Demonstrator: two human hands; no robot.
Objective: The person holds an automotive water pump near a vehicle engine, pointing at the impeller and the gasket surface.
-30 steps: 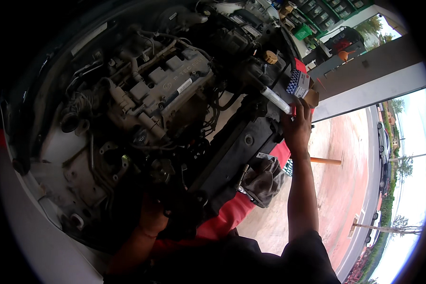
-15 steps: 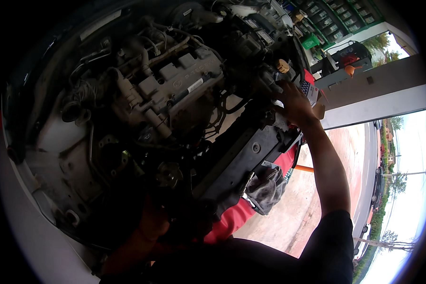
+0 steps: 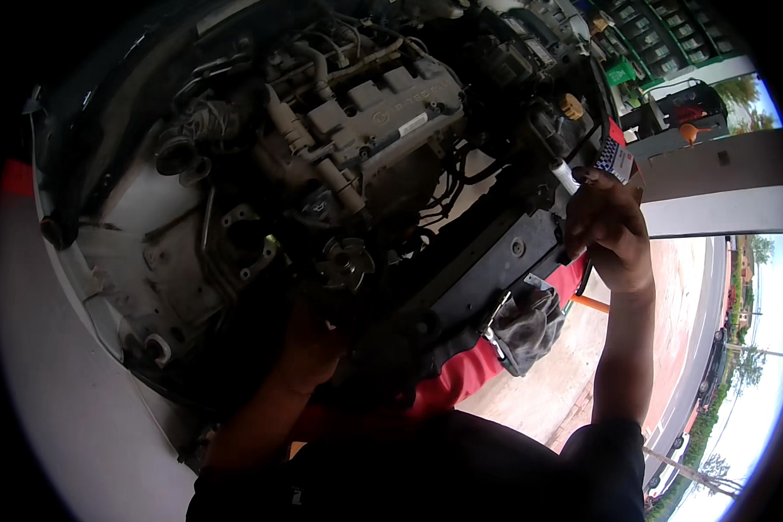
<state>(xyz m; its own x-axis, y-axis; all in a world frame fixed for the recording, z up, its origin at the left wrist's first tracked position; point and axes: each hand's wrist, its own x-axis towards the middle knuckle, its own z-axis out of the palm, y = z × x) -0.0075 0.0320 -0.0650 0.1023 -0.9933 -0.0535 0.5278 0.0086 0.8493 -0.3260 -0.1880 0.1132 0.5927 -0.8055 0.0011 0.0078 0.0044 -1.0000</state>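
Beside a white tube [image 3: 564,177] and a blue-and-white checked box [image 3: 613,163], my right hand [image 3: 607,228] has its fingers curled; whether something small is between them is hidden. My left hand [image 3: 313,348] is low in the engine bay, in deep shadow, its fingers hidden. Above it is a round metal part with lobes [image 3: 346,264]. The engine with its dark grey cover [image 3: 374,122] fills the upper middle, and a black front panel [image 3: 483,270] runs diagonally below my right hand.
A grey cloth [image 3: 531,335] and a metal tool [image 3: 494,324] lie on the front edge over a red cover [image 3: 461,378]. Shelves of bins [image 3: 670,30], a green container [image 3: 619,71] and an orange funnel [image 3: 690,132] stand behind. Vehicles line a road outside at right.
My right hand reached up and leftward over the tube, then drew back, fingers more curled. The whole view has shifted rightward; my left hand stays low in shadow.
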